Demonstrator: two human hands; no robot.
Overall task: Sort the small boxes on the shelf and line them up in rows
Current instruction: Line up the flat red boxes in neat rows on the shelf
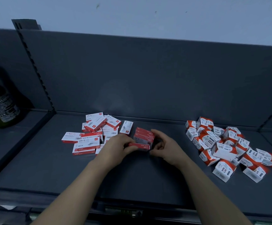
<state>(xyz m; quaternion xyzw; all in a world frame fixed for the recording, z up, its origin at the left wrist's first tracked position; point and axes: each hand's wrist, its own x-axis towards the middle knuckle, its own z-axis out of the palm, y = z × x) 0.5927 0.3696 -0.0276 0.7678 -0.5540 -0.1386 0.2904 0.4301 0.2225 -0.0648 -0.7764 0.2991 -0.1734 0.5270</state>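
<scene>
Right now my left hand [117, 147] pinches a red staple box [140, 146] on the shelf [132, 177], my right hand [167, 147] curled at its other end, grip unclear.

Dim bluish light, soft blur; edges bowed

A dark, labelled bottle [0, 108] stands far left, pale wall [132, 15] behind.
</scene>
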